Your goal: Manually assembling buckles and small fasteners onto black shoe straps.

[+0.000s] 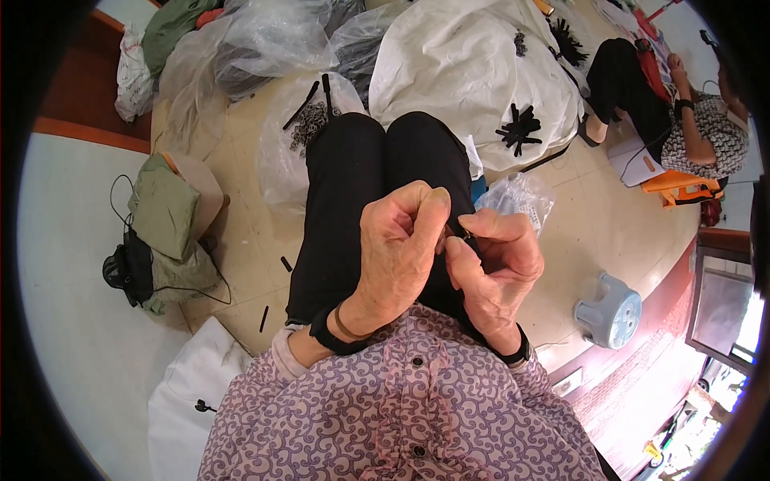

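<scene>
Above my black-trousered lap, my left hand [401, 248] is closed in a pinch, its thumb and fingertips pressed together. What it grips, if anything, is hidden behind the fingers. Close beside it, my right hand [501, 264] pinches a small dark piece with a metallic glint [467, 235] between thumb and forefinger; it is too small to name. Beyond my knees, a clear plastic bag [277, 164] on the floor bears a heap of small metal rings [309, 128] and black strips [301, 106]. A bundle of black strips [520, 130] lies on a large white sheet [449, 72].
Clear plastic bags [265, 40] pile up at the far left. A blue-grey stool [609, 313] stands to the right. Another person [706, 132] sits at the far right. Green cloth [164, 204] covers something at the left, near a white sack [192, 401].
</scene>
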`<state>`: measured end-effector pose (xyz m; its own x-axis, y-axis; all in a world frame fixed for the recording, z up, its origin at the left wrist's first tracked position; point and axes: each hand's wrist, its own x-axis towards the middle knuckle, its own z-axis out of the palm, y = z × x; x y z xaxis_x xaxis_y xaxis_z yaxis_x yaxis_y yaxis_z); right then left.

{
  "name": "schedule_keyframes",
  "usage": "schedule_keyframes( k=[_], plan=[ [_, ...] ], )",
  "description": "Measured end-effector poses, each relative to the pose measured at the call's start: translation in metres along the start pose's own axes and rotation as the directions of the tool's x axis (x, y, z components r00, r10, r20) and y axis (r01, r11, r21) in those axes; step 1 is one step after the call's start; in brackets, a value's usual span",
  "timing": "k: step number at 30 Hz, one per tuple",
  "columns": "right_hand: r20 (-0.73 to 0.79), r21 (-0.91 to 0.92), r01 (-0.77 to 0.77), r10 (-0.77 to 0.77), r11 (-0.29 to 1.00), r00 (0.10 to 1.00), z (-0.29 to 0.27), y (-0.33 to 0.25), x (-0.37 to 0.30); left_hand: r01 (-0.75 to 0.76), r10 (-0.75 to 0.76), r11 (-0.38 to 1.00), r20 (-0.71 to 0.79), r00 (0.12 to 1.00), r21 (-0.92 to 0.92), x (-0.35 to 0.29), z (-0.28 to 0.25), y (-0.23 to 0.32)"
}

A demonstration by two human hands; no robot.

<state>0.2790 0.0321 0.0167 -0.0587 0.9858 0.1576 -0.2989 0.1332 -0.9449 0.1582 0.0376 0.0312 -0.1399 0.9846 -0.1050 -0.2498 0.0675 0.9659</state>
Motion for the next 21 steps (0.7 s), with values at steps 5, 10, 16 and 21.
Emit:
schedule_keyframes(
  k=[5, 10, 16, 21],
  plan=[
    [-0.004, 0.033, -0.013, 0.013, 0.999, 1.000, -0.001, -0.001, 0.007, 0.021, -0.020, 1.000, 0.008, 1.000, -0.020, 0.007, 0.002, 0.003],
    [-0.022, 0.067, -0.068, 0.070, 0.995, 0.997, 0.002, 0.000, 0.006, 0.062, -0.058, 0.995, -0.048, 0.997, 0.079, 0.013, 0.005, 0.004],
    [0.054, 0.107, -0.189, 0.184, 0.976, 0.981, 0.004, 0.012, 0.005, -0.145, 0.150, 0.945, 0.008, 0.989, 0.292, 0.017, -0.013, 0.002],
    [0.224, 0.220, -0.305, 0.257, 0.926, 0.940, -0.007, 0.009, 0.009, -0.131, 0.129, 0.954, 0.025, 0.991, 0.271, 0.016, -0.020, 0.001]
  ],
)
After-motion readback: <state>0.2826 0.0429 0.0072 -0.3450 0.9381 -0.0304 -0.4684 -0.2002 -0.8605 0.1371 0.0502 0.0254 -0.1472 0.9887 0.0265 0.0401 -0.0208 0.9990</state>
